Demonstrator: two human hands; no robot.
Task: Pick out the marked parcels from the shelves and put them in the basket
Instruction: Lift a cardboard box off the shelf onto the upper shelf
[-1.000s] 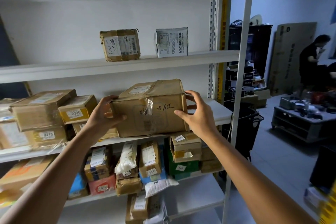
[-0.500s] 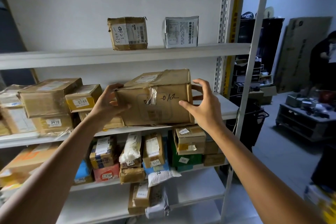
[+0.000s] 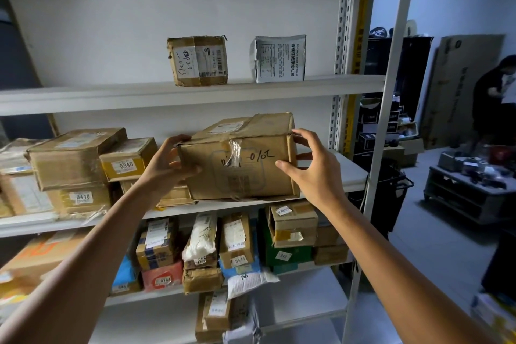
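Centre of frame: brown cardboard parcel (image 3: 251, 176), handwritten marks and torn tape on its front face, sits on the middle shelf (image 3: 347, 176). Left hand (image 3: 164, 165) grips its left end, thumb on the front and fingers curled over the upper corner. Right hand (image 3: 315, 170) holds the right end, thumb on the front and fingers round the side edge. Black basket (image 3: 391, 193) stands at centre right, beyond the shelf post.

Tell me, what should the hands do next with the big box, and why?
Probably pull the box off the shelf toward you: the left hand and right hand grip its ends, and it sits at the shelf edge, not in the basket.
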